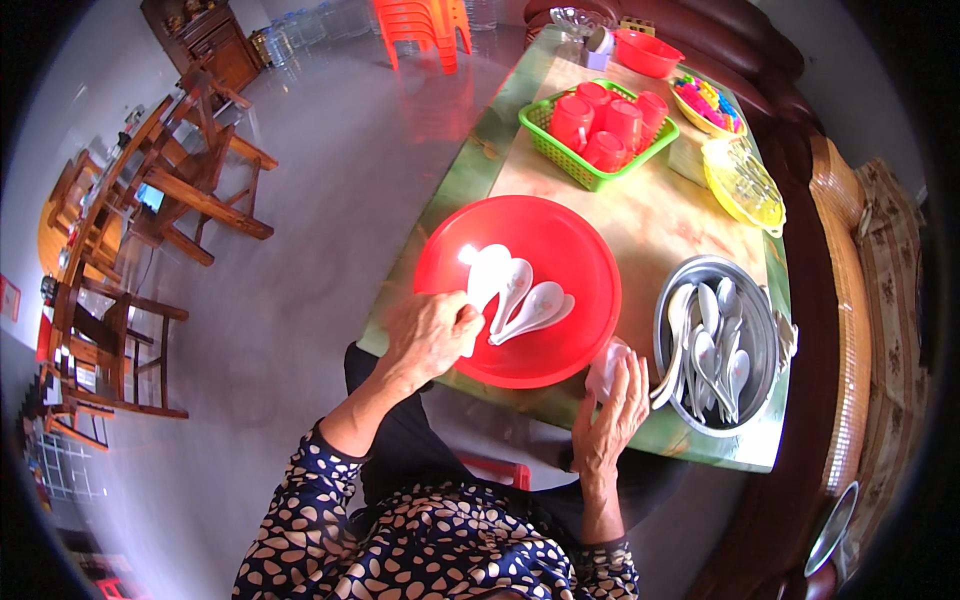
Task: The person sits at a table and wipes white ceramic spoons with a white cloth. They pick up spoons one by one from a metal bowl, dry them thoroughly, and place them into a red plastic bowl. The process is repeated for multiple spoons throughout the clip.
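Note:
My left hand [432, 338] is closed on the handle of a white soup spoon [489, 272], over the left side of a red plastic basin [588, 262]. Several more white spoons [540, 305] lie together in the basin, bowls pointing away from me. Beside the basin's lower right rim, my right hand [612, 408] rests on a crumpled white cloth [606, 370] at the table edge, fingers pressed against it. To its right, a metal bowl [765, 375] holds several light-coloured spoons [705, 355]; one handle sticks out over the near rim.
A green basket [597, 183] with red cups [622, 122] stands farther back on the table [650, 230]. Behind and right are a yellow basket [735, 205], a dish of colourful pieces [708, 103] and a red bowl [648, 55]. Wooden chairs [205, 195] stand left; a sofa [760, 40] lines the right.

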A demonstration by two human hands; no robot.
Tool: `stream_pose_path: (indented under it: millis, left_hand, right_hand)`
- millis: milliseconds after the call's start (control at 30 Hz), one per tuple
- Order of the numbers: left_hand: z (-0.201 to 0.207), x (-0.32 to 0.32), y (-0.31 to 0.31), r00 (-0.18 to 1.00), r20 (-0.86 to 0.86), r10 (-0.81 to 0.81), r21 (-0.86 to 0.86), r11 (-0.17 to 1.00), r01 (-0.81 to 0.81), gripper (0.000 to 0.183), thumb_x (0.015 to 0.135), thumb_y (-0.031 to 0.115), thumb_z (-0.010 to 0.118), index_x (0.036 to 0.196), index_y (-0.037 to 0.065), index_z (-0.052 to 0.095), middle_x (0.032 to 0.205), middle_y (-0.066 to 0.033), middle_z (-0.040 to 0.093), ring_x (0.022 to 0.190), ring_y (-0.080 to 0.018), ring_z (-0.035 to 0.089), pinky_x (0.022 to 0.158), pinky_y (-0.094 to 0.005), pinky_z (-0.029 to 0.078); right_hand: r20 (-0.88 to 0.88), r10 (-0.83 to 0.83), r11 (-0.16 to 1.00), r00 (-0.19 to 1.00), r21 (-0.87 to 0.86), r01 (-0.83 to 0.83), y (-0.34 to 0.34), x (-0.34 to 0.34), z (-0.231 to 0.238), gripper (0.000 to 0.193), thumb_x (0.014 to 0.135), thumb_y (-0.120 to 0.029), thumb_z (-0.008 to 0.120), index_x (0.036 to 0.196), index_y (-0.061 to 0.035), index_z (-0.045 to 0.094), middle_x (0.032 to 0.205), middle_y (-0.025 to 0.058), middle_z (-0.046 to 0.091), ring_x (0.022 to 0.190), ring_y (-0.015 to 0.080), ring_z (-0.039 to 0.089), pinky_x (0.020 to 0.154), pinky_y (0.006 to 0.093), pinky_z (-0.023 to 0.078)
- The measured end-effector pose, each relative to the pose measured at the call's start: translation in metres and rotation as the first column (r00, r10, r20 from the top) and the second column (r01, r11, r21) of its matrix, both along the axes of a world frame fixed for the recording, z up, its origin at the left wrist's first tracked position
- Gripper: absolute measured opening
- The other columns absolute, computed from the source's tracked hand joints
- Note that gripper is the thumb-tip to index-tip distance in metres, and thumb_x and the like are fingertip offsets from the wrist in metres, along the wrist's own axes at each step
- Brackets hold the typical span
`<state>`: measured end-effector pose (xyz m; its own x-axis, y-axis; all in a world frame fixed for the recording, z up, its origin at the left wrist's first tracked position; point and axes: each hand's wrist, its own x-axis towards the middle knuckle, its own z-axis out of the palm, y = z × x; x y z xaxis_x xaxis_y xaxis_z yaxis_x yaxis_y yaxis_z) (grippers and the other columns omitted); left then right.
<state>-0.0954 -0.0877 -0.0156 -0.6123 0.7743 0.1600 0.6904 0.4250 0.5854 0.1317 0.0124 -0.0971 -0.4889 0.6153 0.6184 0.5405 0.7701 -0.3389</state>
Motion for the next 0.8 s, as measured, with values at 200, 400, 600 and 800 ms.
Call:
stream_pose_path:
  millis: [200,400,600,800]
  left_hand:
    - [-0.015,-0.006,0.032,0.997,-0.041,-0.068,-0.154,0.986,0.061,0.028,0.086,0.027,0.05,0.073,0.006,0.063,0.059,-0.0134,0.062,0.057,-0.0325,0.062,0.059,-0.0434,0.048]
    - [-0.023,-0.008,0.049,0.99,0.046,-0.13,-0.301,0.944,0.138,0.034,0.088,0.03,0.046,0.076,0.003,0.063,0.069,-0.0186,0.063,0.067,-0.0375,0.062,0.063,-0.0482,0.047]
    - [-0.035,-0.015,0.051,0.974,0.145,-0.172,-0.283,0.936,0.208,0.035,0.09,0.031,0.045,0.077,0.003,0.063,0.072,-0.019,0.063,0.067,-0.0375,0.062,0.063,-0.0484,0.046]
    - [-0.033,-0.018,0.046,0.975,0.057,-0.217,-0.212,0.951,0.224,0.044,0.092,0.038,0.048,0.073,0.001,0.063,0.062,-0.0202,0.06,0.06,-0.0371,0.061,0.055,-0.0456,0.048]
  right_hand:
    - [-0.175,0.115,0.992,0.978,0.073,-0.103,-0.017,-0.004,0.026,0.034,0.078,-0.005,0.057,0.111,0.0024,0.057,0.112,0.0179,0.056,0.103,0.0346,0.051,0.093,0.0462,0.038]
    - [-0.01,0.318,0.948,0.948,-0.031,-0.318,-0.015,-0.057,0.047,0.041,0.068,-0.009,0.07,0.108,-0.006,0.062,0.1,0.0075,0.058,0.093,0.0238,0.054,0.085,0.0394,0.037]
    - [0.059,0.299,0.95,0.952,-0.11,-0.292,-0.017,-0.086,0.049,0.036,0.069,-0.012,0.072,0.103,-0.0074,0.062,0.094,0.0026,0.059,0.089,0.0208,0.055,0.085,0.0431,0.034]
    - [0.054,0.241,0.97,0.969,-0.044,-0.239,-0.017,-0.098,0.044,0.024,0.07,-0.013,0.073,0.092,-0.0097,0.065,0.087,-0.0009,0.059,0.085,0.0172,0.055,0.083,0.0427,0.032]
